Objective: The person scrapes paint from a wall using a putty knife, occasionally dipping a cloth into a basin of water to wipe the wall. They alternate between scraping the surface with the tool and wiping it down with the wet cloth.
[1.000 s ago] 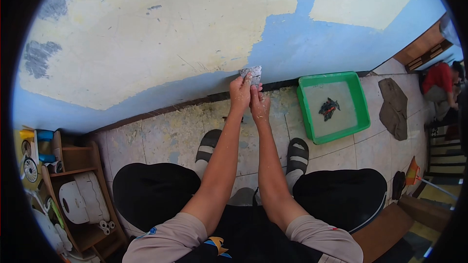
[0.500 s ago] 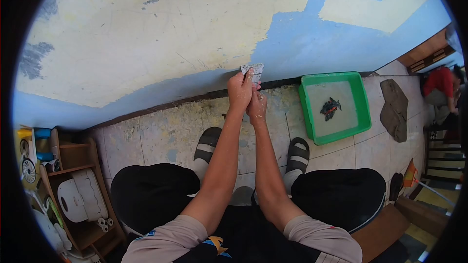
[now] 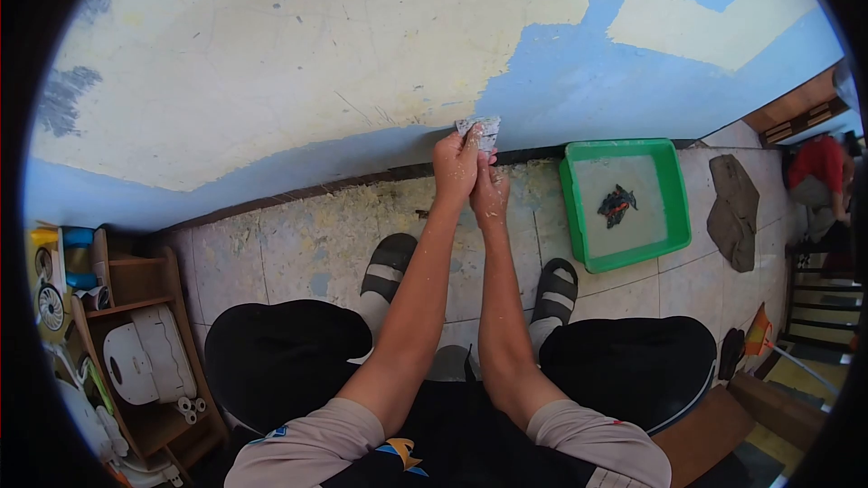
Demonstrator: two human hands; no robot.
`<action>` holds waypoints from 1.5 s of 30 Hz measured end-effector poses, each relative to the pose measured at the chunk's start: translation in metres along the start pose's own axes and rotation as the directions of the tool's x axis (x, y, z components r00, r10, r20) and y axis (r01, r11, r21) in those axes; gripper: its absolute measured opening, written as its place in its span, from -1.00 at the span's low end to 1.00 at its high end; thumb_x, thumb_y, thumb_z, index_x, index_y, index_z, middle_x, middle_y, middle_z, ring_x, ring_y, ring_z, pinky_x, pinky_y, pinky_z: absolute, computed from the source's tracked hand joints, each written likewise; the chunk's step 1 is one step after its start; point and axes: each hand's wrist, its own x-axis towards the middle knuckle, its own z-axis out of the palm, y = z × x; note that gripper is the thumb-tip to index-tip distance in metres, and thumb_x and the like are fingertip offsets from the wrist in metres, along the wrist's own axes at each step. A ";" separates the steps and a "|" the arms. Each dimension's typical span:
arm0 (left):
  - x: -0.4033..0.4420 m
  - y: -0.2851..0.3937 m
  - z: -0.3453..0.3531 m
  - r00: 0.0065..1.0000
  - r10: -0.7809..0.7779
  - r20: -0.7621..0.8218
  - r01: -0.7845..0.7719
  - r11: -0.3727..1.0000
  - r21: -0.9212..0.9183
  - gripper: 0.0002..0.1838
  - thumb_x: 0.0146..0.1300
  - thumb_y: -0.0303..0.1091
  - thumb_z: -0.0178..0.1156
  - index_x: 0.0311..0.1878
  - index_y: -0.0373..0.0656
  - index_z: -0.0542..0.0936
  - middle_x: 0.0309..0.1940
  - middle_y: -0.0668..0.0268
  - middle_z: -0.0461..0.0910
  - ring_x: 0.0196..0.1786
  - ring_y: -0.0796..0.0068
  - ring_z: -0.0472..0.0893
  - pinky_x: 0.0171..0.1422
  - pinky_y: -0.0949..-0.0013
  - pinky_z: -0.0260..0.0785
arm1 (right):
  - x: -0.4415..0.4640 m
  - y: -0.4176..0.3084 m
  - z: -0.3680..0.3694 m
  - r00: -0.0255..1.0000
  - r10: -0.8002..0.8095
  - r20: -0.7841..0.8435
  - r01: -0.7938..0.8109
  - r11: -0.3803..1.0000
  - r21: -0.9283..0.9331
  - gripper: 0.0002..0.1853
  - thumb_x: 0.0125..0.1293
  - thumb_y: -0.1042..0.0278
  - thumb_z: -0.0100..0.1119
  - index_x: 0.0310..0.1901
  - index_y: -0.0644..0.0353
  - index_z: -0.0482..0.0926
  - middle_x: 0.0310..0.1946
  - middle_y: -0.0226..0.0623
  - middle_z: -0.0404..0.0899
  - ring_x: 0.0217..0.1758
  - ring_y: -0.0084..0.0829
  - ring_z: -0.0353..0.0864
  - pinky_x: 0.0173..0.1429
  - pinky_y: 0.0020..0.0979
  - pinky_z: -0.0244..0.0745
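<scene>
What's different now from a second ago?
The view swung slightly, so the wall appears farther right. The left hand and right hand show no clear shift along it; nothing was taken or let go. Both still grip the flat scraper low by the wall; the green basin stays put.

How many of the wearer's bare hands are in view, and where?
2. The bare left hand grips the flat, speckled grey scraper, thumb on its face; the bare right hand closes at its lower end. Some fingers are hidden.
</scene>
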 end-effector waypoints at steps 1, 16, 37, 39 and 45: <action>0.002 0.003 -0.003 0.999 0.035 0.007 -0.036 0.995 0.097 -0.67 0.49 -0.25 0.16 -0.12 -0.43 0.62 -0.38 0.16 0.70 -0.40 0.43 0.72 -0.36 0.40 0.61 | -0.003 0.001 0.011 0.996 0.089 -0.009 -0.083 0.955 0.285 -0.41 0.48 -0.08 0.14 -0.63 0.21 0.53 -0.72 -0.52 0.38 -0.65 -0.68 0.24 -0.54 -0.47 0.11; 0.001 0.011 0.004 0.999 0.016 -0.047 -0.012 0.997 0.077 -0.67 0.46 -0.26 0.20 -0.19 -0.44 0.65 -0.40 0.17 0.68 -0.40 0.42 0.72 -0.39 0.39 0.62 | -0.003 -0.012 0.007 1.000 0.010 -0.029 -0.009 1.000 0.028 -0.43 0.49 -0.07 0.13 -0.47 0.35 0.64 -0.65 -0.43 0.52 -0.62 -0.59 0.39 -0.47 -0.41 0.29; -0.005 0.001 0.029 0.989 -0.109 -0.102 0.073 0.951 -0.301 -0.70 0.48 -0.23 0.19 -0.16 -0.36 0.62 -0.34 0.18 0.68 -0.34 0.42 0.71 -0.32 0.40 0.65 | 0.010 -0.032 -0.030 0.974 -0.222 0.051 0.219 0.848 -0.483 -0.37 0.46 -0.10 0.14 -0.55 0.39 0.60 -0.74 -0.28 0.45 -0.60 -0.59 0.33 -0.48 -0.32 0.22; -0.003 0.001 0.026 0.993 -0.045 -0.106 0.019 0.973 -0.228 -0.72 0.48 -0.28 0.18 -0.17 -0.38 0.62 -0.34 0.19 0.68 -0.36 0.44 0.71 -0.33 0.41 0.65 | 0.012 -0.023 -0.022 0.984 -0.157 0.087 0.170 0.971 -0.168 -0.41 0.48 -0.11 0.12 -0.56 0.24 0.58 -0.74 -0.43 0.44 -0.67 -0.65 0.27 -0.56 -0.42 0.12; -0.001 0.001 0.018 0.995 0.052 -0.082 -0.059 0.995 -0.085 -0.73 0.49 -0.29 0.16 -0.17 -0.37 0.63 -0.37 0.21 0.68 -0.36 0.46 0.71 -0.34 0.42 0.63 | -0.011 -0.029 -0.028 0.955 0.134 0.263 -0.189 0.962 0.195 -0.55 0.53 -0.07 0.06 -0.47 0.03 0.49 -0.74 -0.59 0.33 -0.81 -0.70 0.15 -0.71 -0.55 -0.04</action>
